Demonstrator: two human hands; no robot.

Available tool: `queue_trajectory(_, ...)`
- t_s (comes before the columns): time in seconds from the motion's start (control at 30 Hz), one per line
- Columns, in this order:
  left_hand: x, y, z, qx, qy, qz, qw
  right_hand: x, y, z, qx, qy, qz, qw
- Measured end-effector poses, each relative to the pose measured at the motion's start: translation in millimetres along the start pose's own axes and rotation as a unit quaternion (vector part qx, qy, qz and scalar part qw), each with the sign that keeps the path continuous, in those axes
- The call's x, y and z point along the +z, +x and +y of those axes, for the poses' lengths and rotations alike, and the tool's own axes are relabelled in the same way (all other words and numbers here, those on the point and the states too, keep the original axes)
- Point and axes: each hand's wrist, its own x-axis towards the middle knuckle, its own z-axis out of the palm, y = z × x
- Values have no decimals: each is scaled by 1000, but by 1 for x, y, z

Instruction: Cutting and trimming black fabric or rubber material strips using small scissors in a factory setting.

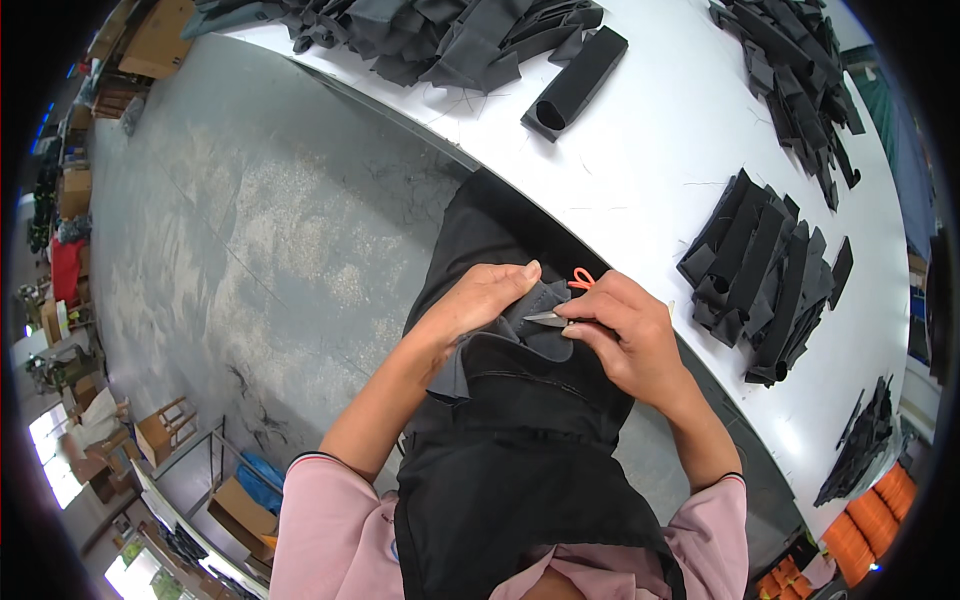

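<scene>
my left hand (488,298) pinches a dark grey piece of cloth (520,345), holding it up in front of my black apron (520,490), near the edge of the white counter (625,190). my right hand (635,335) grips a small pair of metal snips (544,319), their pointed end toward the left, over the cloth. an orange loop (582,279) pokes out past my fingers; it is probably the snips' handle, though my grip hides the join. on the counter to my right lies a bundle of black strips (765,270). farther off, one folded strip (580,85) lies just beside a large dark heap (430,40). grey floor (250,250) shows to my left.
</scene>
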Motion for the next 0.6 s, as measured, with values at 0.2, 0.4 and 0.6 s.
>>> queue_trajectory(0.2,-6,1,1,48,54,7,997,-3,13,-6,-9,-18,-29,999)
queue_trajectory(0.4,-15,8,-7,124,71,-7,990,5,22,-21,-13,-19,-24,999)
queue_trajectory(0.6,-31,-11,-14,171,21,44,984,19,34,-23,-61,25,-68,996)
